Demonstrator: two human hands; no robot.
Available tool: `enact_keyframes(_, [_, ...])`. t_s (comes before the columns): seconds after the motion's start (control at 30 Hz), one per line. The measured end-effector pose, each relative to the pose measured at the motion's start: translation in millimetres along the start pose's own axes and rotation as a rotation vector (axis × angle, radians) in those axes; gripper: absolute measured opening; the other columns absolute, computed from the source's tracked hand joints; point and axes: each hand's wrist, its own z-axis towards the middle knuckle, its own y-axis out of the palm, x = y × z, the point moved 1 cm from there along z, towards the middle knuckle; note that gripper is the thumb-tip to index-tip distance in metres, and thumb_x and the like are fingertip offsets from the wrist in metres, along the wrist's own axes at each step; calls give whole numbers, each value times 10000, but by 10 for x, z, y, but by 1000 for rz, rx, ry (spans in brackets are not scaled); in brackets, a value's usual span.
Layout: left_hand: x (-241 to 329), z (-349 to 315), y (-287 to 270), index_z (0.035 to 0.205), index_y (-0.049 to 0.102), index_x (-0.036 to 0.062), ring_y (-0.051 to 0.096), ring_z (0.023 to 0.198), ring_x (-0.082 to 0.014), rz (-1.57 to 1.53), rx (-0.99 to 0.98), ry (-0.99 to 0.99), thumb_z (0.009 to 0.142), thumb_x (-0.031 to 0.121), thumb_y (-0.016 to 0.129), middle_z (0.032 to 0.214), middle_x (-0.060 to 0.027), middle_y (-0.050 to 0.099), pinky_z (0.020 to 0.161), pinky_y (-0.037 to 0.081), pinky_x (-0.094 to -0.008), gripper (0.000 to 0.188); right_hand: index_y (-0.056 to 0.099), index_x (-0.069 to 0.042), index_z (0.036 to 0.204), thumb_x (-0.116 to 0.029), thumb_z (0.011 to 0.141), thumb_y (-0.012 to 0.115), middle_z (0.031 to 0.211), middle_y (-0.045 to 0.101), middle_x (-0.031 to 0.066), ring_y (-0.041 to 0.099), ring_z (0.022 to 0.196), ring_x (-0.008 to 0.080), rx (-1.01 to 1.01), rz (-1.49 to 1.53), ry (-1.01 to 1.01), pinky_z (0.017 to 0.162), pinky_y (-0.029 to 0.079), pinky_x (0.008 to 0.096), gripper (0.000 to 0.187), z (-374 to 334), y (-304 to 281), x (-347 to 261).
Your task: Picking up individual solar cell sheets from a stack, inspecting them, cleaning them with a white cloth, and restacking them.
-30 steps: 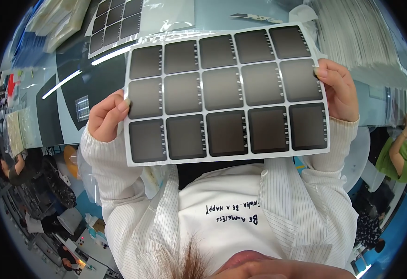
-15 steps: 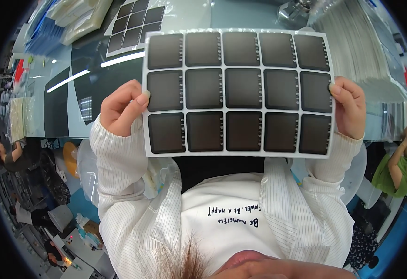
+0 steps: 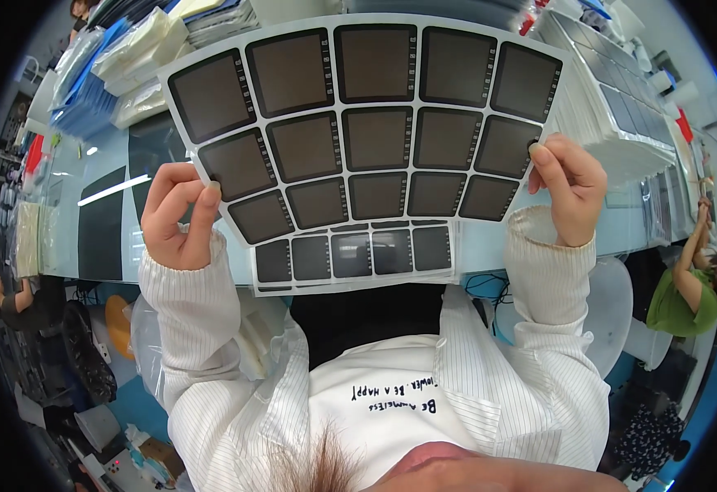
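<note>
A white sheet printed with three rows of dark, rounded square panels (image 3: 377,138) is held up between my two hands. My left hand (image 3: 182,215) pinches its left edge between thumb and fingers. On the opposite edge, my right hand (image 3: 570,187) has the same kind of pinch, thumb on the near face. The sheet is tilted, its top edge arched and its panels fanned out. Below it, at the table's near edge, lie one or more similar panel sheets (image 3: 351,256), partly covered by the held one.
At the back left are stacks of wrapped packs (image 3: 133,61) and blue sheets (image 3: 88,82). A tall pile of sheets (image 3: 621,98) stands at the right. The glossy table (image 3: 59,246) reflects light strips. Another person in green (image 3: 690,295) sits at the far right.
The held sheet has gone up and tilted, its left side swinging outward. Both hands moved slightly left. Panel sheets at the table's near edge have come into view beneath it.
</note>
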Motion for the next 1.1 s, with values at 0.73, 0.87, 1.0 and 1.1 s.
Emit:
enact_keyframes(0.73, [440,702,167,735,586,-25,499,610,-124,-44,95,343,808,55,620,783,-68,545,534,390,-230,114,651,15,903,-110,834,611,671,541,-7,443,564,59,323,-135,-57,522,326,182,148,209,-685,-478])
enact_keyframes(0.87, [632,979,486,719,593,-34,493,599,-113,-133,23,281,809,84,629,675,-55,545,546,379,-231,153,650,16,897,-155,845,597,667,519,-29,428,580,51,374,-260,-20,540,316,182,186,374,-1017,-487])
enact_keyframes(1.0, [947,1352,1022,731,622,-39,490,585,-62,-350,-105,131,820,193,637,589,-20,561,523,364,-209,248,650,-1,875,-202,855,589,689,538,-49,444,599,27,418,-338,67,547,335,172,211,680,-1618,-438])
enact_keyframes(1.1, [1076,1608,1573,727,636,-32,418,515,-55,-483,-206,0,818,262,615,538,5,517,464,325,-225,309,648,-19,870,-223,859,587,724,574,-51,488,629,18,309,-407,170,562,366,158,214,966,-2268,-54])
